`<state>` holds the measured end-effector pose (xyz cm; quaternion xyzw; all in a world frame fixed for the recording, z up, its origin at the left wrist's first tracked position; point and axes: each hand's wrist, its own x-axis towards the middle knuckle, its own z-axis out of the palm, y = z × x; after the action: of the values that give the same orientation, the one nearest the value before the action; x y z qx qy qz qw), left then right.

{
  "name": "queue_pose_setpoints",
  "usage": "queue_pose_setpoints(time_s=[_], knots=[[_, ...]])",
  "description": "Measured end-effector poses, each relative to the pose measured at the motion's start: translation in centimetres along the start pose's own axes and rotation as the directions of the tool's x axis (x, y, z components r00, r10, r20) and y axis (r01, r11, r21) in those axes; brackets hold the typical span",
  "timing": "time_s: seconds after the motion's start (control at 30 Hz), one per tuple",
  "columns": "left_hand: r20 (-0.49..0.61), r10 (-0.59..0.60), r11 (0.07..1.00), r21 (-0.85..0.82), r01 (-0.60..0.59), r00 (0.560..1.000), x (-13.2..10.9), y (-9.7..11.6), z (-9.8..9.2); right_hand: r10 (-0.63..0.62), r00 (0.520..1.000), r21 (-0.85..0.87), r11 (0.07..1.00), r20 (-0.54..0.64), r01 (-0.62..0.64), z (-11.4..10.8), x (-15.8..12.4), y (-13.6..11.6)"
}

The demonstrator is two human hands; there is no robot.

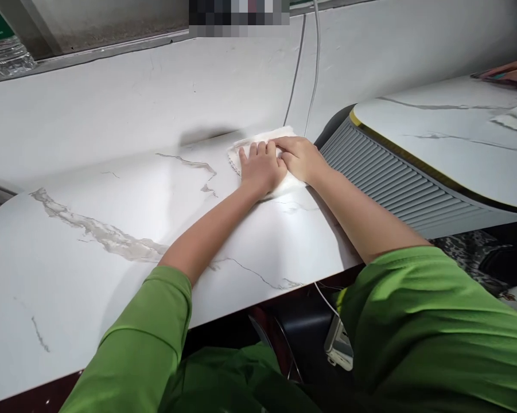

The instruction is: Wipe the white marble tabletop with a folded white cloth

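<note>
A white cloth lies flat on the marble-patterned white table, at its far right end near the wall. My left hand presses down on the cloth with its fingers spread and pointing toward the wall. Beside it, my right hand also rests on the cloth, its fingers stretched out to the left and touching my left hand. Part of the cloth is hidden under both hands.
A second marble-patterned table with a ribbed side stands at the right, with another person's hand on it. A white cable hangs along the wall. A plastic bottle stands on the ledge at upper left.
</note>
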<state>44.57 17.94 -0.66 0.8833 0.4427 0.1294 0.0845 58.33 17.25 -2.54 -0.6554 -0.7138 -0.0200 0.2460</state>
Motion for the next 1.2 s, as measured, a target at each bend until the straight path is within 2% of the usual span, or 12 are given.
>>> queue_pose_setpoints(time_s=[0.37,0.63,0.8,0.93,1.07,1.2], knots=[[0.005,-0.042,0.999,-0.034,0.042,0.999,5.4,-3.1,0.0,0.056,0.998,0.009,0.998,0.019,-0.056,2.1,5.9,1.4],[0.002,-0.032,0.999,-0.007,0.032,0.999,6.6,-4.0,0.1,0.063,0.998,0.013,0.998,0.005,-0.063,2.8,7.2,2.2],[-0.006,-0.03,1.0,0.001,0.03,1.0,5.5,-4.0,0.1,0.007,0.998,-0.013,1.0,-0.057,-0.007,3.2,6.1,1.7],[0.001,-0.023,1.0,-0.007,0.023,1.0,3.6,-4.0,-0.4,-0.001,0.998,-0.048,0.999,-0.061,-0.002,3.0,4.4,0.1],[0.031,-0.011,1.0,0.004,0.011,0.999,0.7,-4.0,-1.2,0.008,0.998,-0.047,0.999,-0.065,-0.011,2.3,1.9,-2.6],[0.057,0.008,0.999,0.032,-0.009,0.998,-3.5,-3.7,-2.0,0.013,0.998,-0.066,0.998,-0.057,-0.017,1.7,-1.5,-5.5]])
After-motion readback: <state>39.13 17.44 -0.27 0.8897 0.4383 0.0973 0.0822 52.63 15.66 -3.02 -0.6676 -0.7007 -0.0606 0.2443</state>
